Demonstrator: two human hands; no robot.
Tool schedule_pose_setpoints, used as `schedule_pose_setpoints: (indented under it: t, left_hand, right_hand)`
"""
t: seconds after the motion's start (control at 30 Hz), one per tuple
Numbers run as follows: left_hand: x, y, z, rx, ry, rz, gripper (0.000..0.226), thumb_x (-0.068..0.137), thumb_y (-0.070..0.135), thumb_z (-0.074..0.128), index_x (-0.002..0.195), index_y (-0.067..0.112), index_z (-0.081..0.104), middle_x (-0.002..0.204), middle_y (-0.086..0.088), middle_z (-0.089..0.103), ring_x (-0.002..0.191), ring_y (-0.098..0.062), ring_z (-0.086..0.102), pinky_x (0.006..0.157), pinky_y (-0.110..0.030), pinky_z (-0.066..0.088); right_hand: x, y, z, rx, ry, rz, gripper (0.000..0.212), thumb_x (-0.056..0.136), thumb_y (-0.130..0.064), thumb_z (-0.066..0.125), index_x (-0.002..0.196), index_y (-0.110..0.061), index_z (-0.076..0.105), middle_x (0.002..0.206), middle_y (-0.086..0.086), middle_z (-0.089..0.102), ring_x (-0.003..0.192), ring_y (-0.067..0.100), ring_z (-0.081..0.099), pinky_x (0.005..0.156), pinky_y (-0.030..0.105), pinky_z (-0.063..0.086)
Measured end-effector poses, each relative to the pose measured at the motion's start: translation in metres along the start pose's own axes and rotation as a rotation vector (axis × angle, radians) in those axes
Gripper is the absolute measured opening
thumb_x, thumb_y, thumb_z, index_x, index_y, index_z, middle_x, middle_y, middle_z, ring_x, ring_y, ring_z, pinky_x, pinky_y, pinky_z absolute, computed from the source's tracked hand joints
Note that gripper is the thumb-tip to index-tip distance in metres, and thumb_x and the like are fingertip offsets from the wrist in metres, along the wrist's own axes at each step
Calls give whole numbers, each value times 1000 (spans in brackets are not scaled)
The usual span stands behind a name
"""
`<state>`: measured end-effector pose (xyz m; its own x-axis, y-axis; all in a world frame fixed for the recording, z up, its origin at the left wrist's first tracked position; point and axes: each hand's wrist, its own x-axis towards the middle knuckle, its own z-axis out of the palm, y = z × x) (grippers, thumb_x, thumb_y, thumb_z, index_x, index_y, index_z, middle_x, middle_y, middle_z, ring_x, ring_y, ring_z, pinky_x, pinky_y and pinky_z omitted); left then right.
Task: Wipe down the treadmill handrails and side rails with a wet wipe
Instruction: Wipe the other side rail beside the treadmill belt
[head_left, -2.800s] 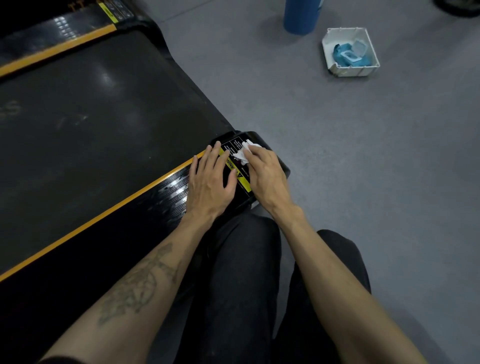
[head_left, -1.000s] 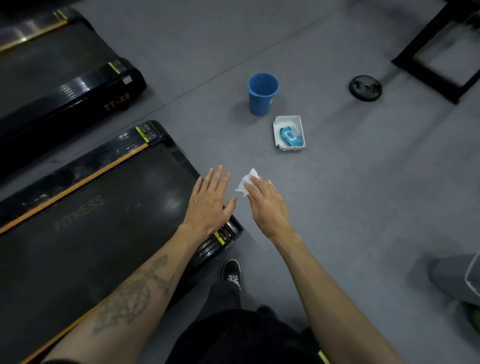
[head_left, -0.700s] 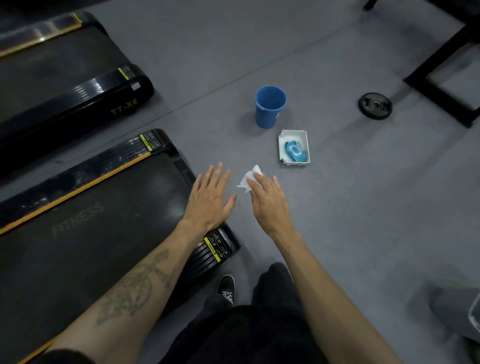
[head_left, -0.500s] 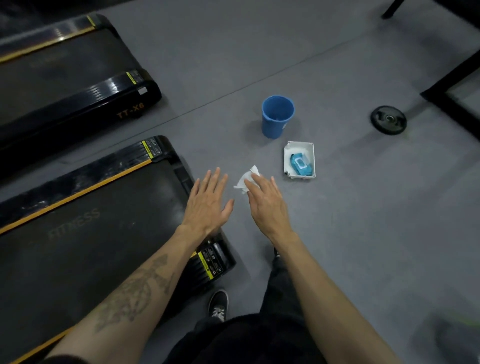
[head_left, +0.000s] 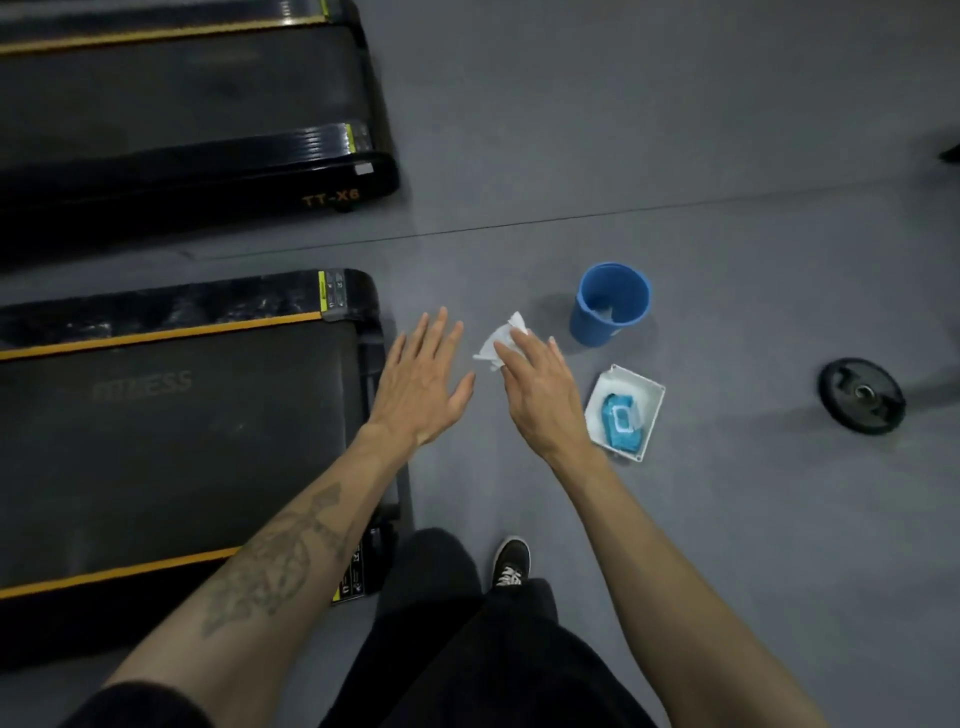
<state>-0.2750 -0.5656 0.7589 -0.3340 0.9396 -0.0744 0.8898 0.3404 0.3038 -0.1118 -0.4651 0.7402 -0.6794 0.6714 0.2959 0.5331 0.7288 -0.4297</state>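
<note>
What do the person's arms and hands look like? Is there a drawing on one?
Yes. The left forearm has a dark tattoo drawn along it. Both forearms are bare; a dark sleeve edge shows near the left elbow. The left hand and right hand wear no gloves.

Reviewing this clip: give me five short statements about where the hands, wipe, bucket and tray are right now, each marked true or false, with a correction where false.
1. The right hand holds a crumpled white wipe. True.
2. The left hand presses on the treadmill belt. False: it hangs open in the air past the treadmill's end, touching nothing.
3. The blue bucket stands upright on the floor. True.
4. The white tray is empty. False: a blue wipe pack lies in it.
5. The weight plate leans against the bucket. False: it lies flat on the floor, well apart from it.
</note>
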Motion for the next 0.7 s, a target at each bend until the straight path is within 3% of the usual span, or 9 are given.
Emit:
schedule_pose_setpoints:
  t: [0.2,0.3,0.57,0.7]
  left_hand:
    - [50,-20,-6,10,22,-94,74,100,52,34,163,16,20,172,-8,8,159,-24,5,129,-48,9]
    - [86,-39,-6,13,20,-135,72,103,50,39,163,15,20,172,-7,8,159,-24,4,129,-46,7]
    - [207,-101,-33,-33,40,-280,73,104,50,42,164,17,15,172,-7,1,159,-22,-2,128,-43,-1]
    - [259,-136,-54,-23,72,-335,73,104,50,41,164,17,18,172,-7,5,159,-23,1,129,-43,1]
  right_hand:
    - [64,24,19,22,-95,-60,37,103,-19,47,134,-7,63,145,19,56,135,35,53,122,45,24]
    - [104,33,35,17,-145,-99,43,104,-25,39,132,-6,65,144,21,57,135,36,54,121,46,27]
    - [266,46,83,22,-227,-185,38,103,-23,45,129,-7,67,143,22,58,132,38,57,119,50,32]
    - [349,36,102,40,-245,-266,43,104,-26,39,131,-7,66,143,21,58,132,37,57,118,51,35]
